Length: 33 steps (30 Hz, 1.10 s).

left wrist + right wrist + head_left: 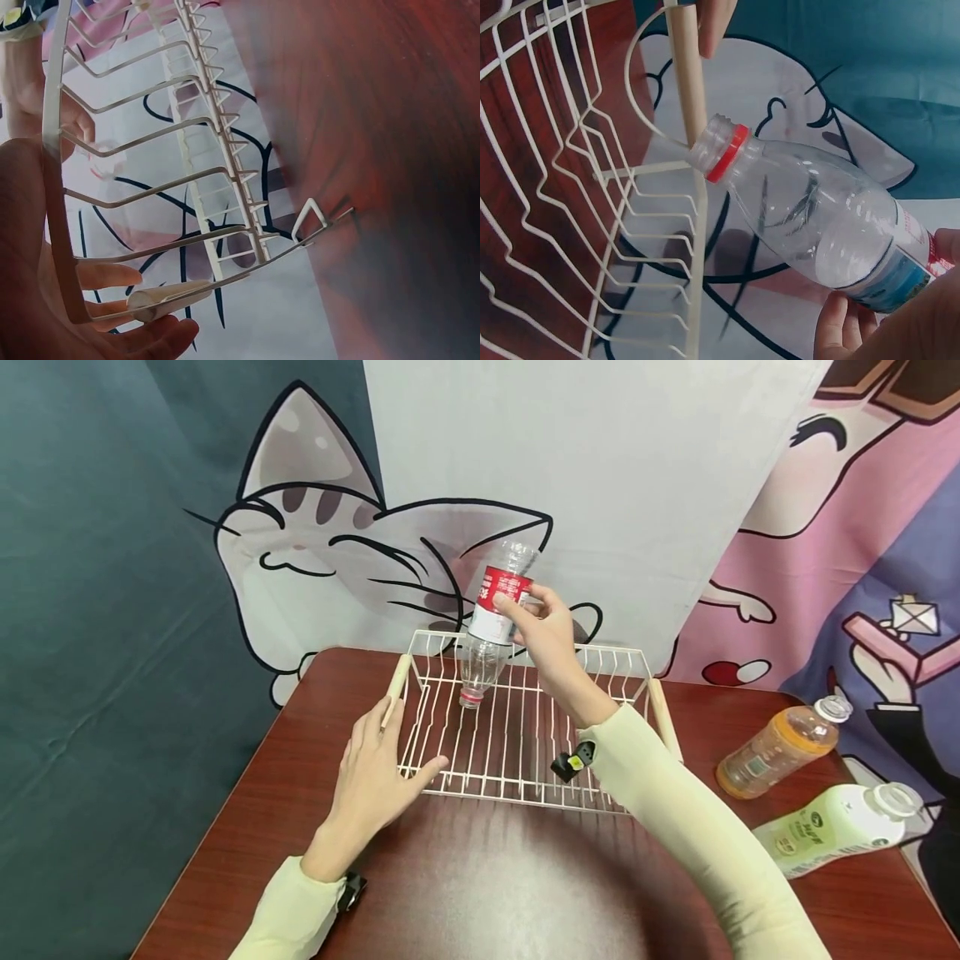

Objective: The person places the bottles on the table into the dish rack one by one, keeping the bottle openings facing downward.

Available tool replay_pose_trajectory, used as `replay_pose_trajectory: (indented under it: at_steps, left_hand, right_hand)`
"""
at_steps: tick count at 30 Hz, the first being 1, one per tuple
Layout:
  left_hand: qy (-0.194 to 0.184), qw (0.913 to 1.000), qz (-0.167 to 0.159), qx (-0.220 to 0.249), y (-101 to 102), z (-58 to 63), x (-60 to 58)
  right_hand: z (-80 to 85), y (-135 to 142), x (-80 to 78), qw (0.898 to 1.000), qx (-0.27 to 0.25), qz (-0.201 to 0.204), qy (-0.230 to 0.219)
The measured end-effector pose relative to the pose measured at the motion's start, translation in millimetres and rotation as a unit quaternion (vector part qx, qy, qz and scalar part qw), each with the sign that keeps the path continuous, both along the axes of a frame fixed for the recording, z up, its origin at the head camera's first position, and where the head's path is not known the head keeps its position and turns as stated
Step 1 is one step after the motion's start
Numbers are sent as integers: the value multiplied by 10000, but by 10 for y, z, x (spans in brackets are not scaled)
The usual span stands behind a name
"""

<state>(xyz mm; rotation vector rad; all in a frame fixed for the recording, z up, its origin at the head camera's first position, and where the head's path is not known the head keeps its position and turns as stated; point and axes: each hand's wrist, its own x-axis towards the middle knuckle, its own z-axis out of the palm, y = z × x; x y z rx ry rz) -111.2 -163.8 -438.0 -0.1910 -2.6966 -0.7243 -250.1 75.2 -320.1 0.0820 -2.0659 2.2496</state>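
Observation:
My right hand (546, 631) grips a clear plastic bottle (482, 662) with a red and white label round its middle. The bottle is tilted upside down, its capless neck (718, 150) with a red ring hanging over the left part of a white wire rack (517, 727). Looking from the right wrist, the thumb and fingers are at the label. My left hand (375, 777) lies along the rack's left side, fingers stretched out by the wooden handle (169, 298) and thumb spread toward the front rail. In the left wrist view its fingers show behind the rack's wires.
On the right of the brown table (480, 877) stand an orange-tinted bottle (776, 756) and a pale green bottle (832, 827), both capless. The rack has a second wooden handle (664, 720) at its right end. Behind the table hangs a cartoon cloth (600, 460).

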Motion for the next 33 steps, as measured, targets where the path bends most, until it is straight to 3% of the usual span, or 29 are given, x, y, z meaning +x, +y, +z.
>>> replay_pose_trajectory:
  at_steps: [10, 26, 33]
  left_hand:
    - [7, 10000, 1, -34, 4, -34, 2]
    - [-23, 10000, 17, -68, -6, -31, 5]
    - [81, 10000, 2, -44, -13, -40, 9]
  right_hand:
    - [-150, -154, -164, 9992, 196, 103, -321]
    - [-422, -412, -254, 9962, 624, 231, -560]
    - [-499, -515, -262, 9916, 1127, 201, -600]
